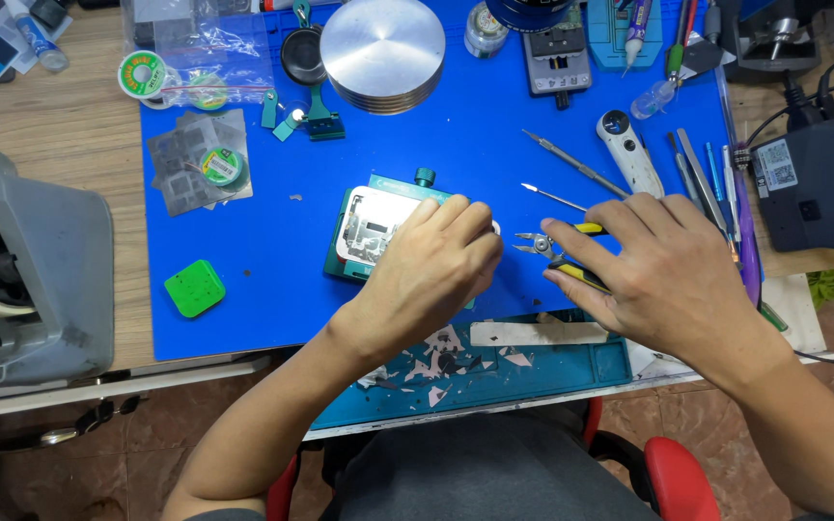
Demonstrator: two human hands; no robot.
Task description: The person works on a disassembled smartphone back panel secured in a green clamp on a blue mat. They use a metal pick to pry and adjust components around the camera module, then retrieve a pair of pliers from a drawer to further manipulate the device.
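While the left hand (436, 265) rests curled on the green holding jig (371, 232) mid-bench, the right hand (653, 265) grips yellow-handled cutters (557, 253), jaws pointing left toward the jig just beside them.

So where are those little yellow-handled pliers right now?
In the head view, the yellow-handled pliers lie on the blue mat right of centre, under the fingers of the right hand, their tips pointing left toward the left hand on the green fixture.

One blue mat (417, 125), one round metal disc (382, 50), one green block (195, 287), two solder-wire spools (142, 73), one yellow-handled cutter (560, 253).
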